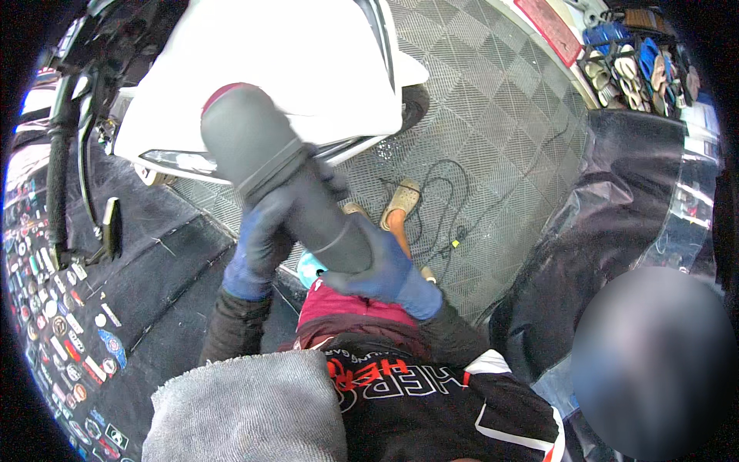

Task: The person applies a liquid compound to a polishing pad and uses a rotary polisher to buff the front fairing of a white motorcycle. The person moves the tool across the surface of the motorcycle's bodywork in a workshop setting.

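In both gloved hands, over the front of a white car [269, 61], I hold a dark grey polisher [254, 135] with a maroon pad at its far end. My left hand [265, 227], in a blue and grey glove, wraps round the body just behind the wide head. The rear end sits in my right hand [389, 266], gloved alike, with its thumb along the near side. The tool is slanted, its head toward the upper left. Part of a light blue round thing [310, 268] shows below it; its kind I cannot make out.
A grey towel [246, 408] lies over my left shoulder. Black cable [454, 181] loops on the checkered floor beside my tan clogs [404, 196]. Black sheeting [623, 177] hangs on the right, with sandals on a rack [631, 65] behind. A stickered surface [69, 331] is at left.
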{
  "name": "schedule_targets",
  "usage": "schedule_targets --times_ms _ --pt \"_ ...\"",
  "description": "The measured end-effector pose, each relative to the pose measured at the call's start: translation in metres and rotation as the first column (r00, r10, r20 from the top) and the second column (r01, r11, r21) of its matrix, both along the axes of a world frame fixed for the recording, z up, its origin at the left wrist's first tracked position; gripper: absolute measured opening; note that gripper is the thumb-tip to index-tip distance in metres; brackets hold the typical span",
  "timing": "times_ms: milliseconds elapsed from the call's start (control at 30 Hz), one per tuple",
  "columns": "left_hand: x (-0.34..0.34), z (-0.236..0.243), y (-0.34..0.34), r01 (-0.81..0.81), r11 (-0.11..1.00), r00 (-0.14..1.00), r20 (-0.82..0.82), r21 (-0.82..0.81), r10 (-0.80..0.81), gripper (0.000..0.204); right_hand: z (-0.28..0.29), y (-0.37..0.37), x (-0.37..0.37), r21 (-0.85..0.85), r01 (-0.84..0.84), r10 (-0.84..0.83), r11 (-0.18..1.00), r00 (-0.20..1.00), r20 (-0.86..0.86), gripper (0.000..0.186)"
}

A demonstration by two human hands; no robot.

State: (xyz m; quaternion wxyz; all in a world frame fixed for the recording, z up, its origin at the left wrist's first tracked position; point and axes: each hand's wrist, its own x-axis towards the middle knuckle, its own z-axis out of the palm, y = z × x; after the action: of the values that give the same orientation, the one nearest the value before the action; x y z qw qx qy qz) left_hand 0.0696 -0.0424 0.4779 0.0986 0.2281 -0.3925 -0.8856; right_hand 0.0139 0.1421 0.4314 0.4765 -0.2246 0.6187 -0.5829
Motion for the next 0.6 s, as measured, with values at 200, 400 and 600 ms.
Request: schedule_targets --times_ms 200,400,600 --pt "0.018 -0.056 0.005 0.309 0.951 0.950 -0.051 -0.005 -0.309 0.091 -0.041 0.024 0.019 0.038 0.077 -0.066 0.996 0.969 -0.238 0.078" --pt "-0.026 -0.105 0.069 0.523 0.841 0.845 0.211 -0.137 -0.491 0.064 -0.099 0.115 0.001 0.093 0.125 -0.118 0.988 0.989 -0.086 0.075" --pt "-0.088 -0.096 0.100 0.477 0.875 0.842 0.331 -0.089 -0.426 0.059 -0.121 0.141 0.011 0.213 0.255 -0.316 0.943 0.888 0.334 0.066"
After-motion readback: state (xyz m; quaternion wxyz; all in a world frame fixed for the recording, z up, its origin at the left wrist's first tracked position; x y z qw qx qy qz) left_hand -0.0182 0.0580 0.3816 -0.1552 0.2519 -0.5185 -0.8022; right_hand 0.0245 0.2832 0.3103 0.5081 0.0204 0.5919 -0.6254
